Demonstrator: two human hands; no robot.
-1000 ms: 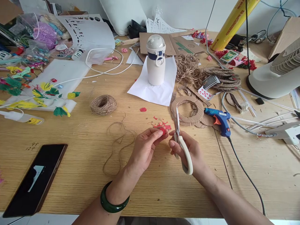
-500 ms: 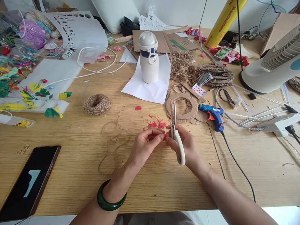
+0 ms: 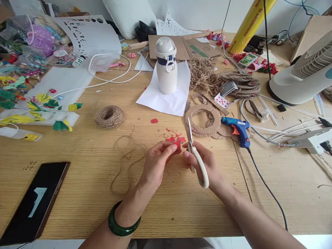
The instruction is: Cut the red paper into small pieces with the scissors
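My left hand (image 3: pixel 158 162) pinches a small piece of red paper (image 3: pixel 177 145) between thumb and fingertips. In my right hand (image 3: pixel 203 162) are white-handled scissors (image 3: pixel 200 165), their blades pointing up and away from me. The blades look nearly closed and stand just right of the red piece, apart from it. Beyond my fingers lie several red scraps (image 3: pixel 169 135) on the wooden table. One rounded red piece (image 3: pixel 154 121) rests by itself farther back. A cardboard ring (image 3: pixel 190 119) sits behind the scissors.
A blue glue gun (image 3: pixel 240 129) lies right of the ring, its cord running toward me. A white bottle (image 3: pixel 166 77) stands on white paper. At left are a twine coil (image 3: pixel 109 117) and a phone (image 3: pixel 33 204). A white fan (image 3: pixel 298 83) stands at right.
My hands have moved apart; the scissors have come away to the right. More of the red paper now shows in my left fingers. The view has shifted slightly.
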